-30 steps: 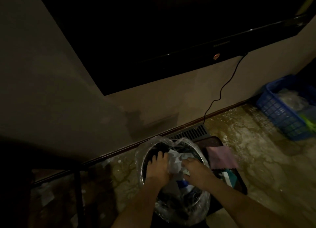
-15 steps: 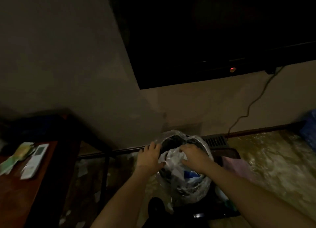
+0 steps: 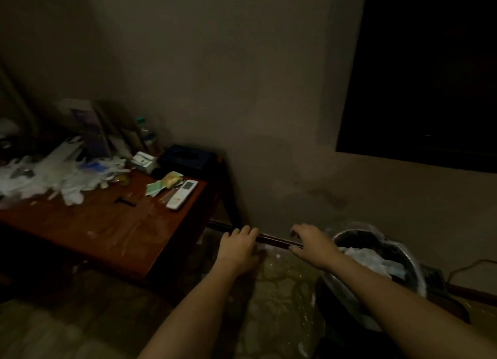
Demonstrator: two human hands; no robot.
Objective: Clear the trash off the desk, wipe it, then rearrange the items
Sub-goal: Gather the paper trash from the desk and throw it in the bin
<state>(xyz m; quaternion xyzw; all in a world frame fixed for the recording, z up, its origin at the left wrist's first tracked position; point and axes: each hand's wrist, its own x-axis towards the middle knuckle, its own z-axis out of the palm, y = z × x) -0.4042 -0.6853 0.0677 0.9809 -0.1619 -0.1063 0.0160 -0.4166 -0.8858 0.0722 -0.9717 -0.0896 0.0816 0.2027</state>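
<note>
Early stage: some trash [image 3: 369, 259] lies in bin [image 3: 355, 233], left hand [image 3: 238, 247] and right hand [image 3: 313, 245] empty, grip released; litter heap [image 3: 53, 177] covers bench [image 3: 107, 232], wiping and rearranging not yet done.

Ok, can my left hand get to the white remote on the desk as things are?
Probably yes. The left hand is empty and hangs just off the right corner of the desk; the remote lies uncovered near that edge, with nothing between them.
</note>
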